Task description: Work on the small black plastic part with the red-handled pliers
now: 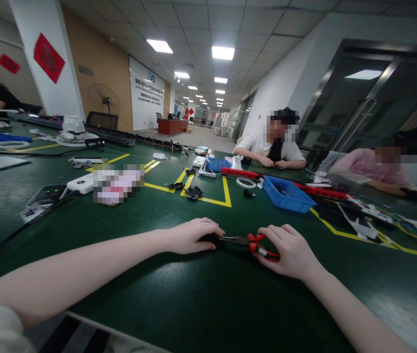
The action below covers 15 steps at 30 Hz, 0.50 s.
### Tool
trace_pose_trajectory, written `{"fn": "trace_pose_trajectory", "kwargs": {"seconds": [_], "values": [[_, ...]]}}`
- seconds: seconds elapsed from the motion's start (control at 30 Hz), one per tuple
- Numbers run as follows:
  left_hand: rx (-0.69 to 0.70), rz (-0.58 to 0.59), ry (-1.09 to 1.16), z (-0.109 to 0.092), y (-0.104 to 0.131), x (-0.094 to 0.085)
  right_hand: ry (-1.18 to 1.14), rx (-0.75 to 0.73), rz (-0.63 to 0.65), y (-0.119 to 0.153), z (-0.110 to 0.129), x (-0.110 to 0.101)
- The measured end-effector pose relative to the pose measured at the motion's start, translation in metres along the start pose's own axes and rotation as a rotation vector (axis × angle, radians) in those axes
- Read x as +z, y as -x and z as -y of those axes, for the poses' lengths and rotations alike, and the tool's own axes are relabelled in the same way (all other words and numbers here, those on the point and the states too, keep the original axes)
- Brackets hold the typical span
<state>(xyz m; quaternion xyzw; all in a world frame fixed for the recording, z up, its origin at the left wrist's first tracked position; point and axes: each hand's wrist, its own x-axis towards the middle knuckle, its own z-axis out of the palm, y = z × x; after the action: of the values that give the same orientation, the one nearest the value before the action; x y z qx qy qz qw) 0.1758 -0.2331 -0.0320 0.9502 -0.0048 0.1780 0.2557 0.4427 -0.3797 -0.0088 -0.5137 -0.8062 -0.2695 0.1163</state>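
Red-handled needle-nose pliers (256, 244) are gripped in my right hand (291, 247), with the jaws pointing left. My left hand (197, 235) is closed around a small black part (210, 238), mostly covered by the fingers. The tips of the pliers reach this part; whether they clamp it I cannot tell. Both hands are low over the green table (208, 299). Beyond them, inside yellow tape lines, lies a small pile of black parts (194, 192).
A blue bin (287, 195) stands ahead to the right, with a black piece (248, 193) beside it. On the left are a white device (81, 183) and a black box with cables (46, 194). Two people sit across the table at the right; another is far left.
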Motion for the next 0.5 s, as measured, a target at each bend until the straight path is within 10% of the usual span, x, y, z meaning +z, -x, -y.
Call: {"fn": "trace_pose_trajectory", "kwargs": {"seconds": [0.5], "values": [[-0.003, -0.001, 0.055, 0.0003, 0.0004, 0.0021, 0.061, -0.025, -0.088, -0.0015, 0.0028, 0.0043]]}}
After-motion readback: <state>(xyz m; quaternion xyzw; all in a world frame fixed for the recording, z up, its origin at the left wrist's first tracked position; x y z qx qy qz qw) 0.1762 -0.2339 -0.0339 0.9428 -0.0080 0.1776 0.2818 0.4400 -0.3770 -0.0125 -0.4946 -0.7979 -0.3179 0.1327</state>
